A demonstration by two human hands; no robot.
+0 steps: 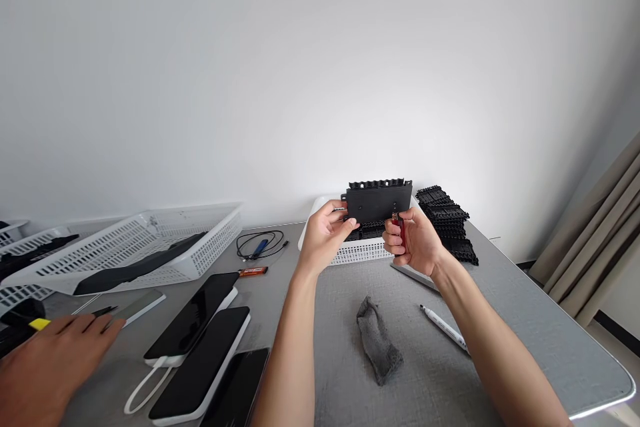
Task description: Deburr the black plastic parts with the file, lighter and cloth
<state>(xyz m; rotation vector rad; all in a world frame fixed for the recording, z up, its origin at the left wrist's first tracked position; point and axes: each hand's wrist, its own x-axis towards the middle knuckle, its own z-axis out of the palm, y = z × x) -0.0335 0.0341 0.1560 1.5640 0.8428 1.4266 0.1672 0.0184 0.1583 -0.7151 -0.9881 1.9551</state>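
A flat black plastic panel (379, 201) with a toothed top edge is held upright above a white perforated basket (358, 251). My left hand (325, 234) grips the panel's lower left edge with closed fingers. My right hand (416, 240) is closed around a small red lighter (399, 225), held against the panel's lower right edge. More black parts lie in the basket behind the hands.
A stack of black toothed panels (447, 220) stands to the right of the basket. A grey cloth (379, 341) and a white marker (445, 327) lie on the grey table. At left are several phones (203, 340), an orange lighter (253, 271), a black cable (261, 244), white trays (143, 247) and another person's hand (50, 360).
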